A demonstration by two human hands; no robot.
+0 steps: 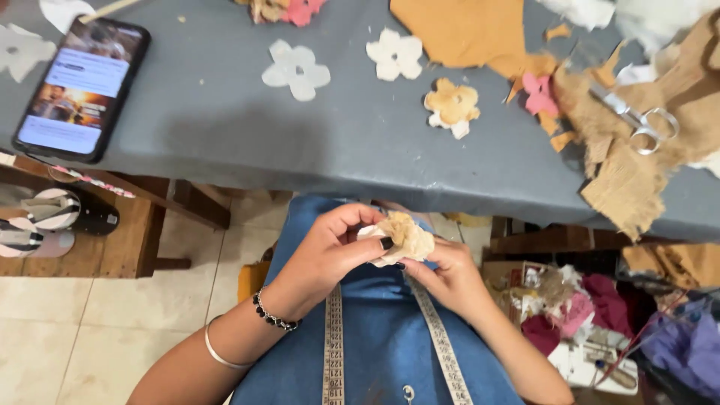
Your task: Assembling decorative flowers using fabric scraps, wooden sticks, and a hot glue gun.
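Note:
Both my hands hold a small cream and tan fabric flower (pixel 405 236) over my lap, just below the table's front edge. My left hand (pixel 330 251) pinches its left side, thumb on top, with a beaded bracelet and a thin bangle on that wrist. My right hand (pixel 450 277) supports the flower from below and the right. A measuring tape (pixel 334 345) hangs down over my blue garment.
The grey table (pixel 225 127) carries a lit phone (pixel 82 86), white flower cut-outs (pixel 296 70), a tan flower (pixel 451 105), a pink piece (pixel 538 94), scissors (pixel 637 116) on burlap scraps and tan cloth (pixel 465 30). Fabric scraps (pixel 592 300) fill a box at lower right; sandals (pixel 52 217) lie at left.

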